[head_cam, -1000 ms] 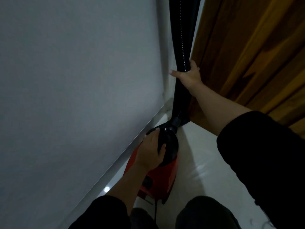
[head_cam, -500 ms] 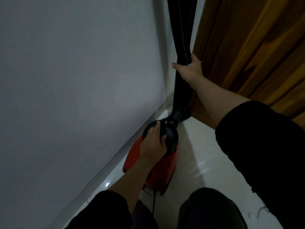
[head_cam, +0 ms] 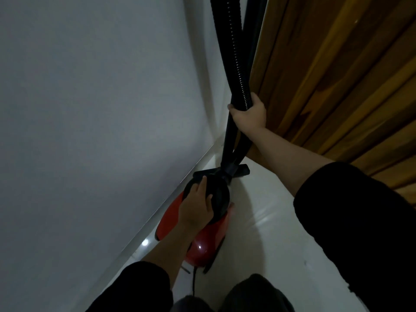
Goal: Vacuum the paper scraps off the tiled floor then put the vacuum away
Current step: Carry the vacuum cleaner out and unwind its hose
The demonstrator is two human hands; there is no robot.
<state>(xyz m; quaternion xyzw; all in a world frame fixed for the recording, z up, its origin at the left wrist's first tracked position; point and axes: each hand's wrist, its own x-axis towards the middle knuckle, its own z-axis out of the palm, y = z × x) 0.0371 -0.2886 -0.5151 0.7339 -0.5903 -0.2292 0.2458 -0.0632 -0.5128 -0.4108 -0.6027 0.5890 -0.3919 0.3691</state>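
**Vacuum held at the wall corner: hand positions and surroundings**

Your right hand, right of centre in the frame, is clenched around the black ribbed hose and the smooth black wand together, where the two cross and stand upright against the corner. Your left hand, lower centre, grasps the round black top of the red canister vacuum, with the forefinger stretched forward over the dome and the thumb hooked on its near side. The vacuum sits on the white tiled floor, just beside the baseboard of the grey wall that fills the left of the frame. The black floor nozzle lies flat on the floor at the foot of the wand, touching the front of the canister. A wooden door occupies the upper right, directly behind your right hand. A thin black cord trails from the rear of the canister towards the bottom edge. Both forearms emerge from black sleeves.
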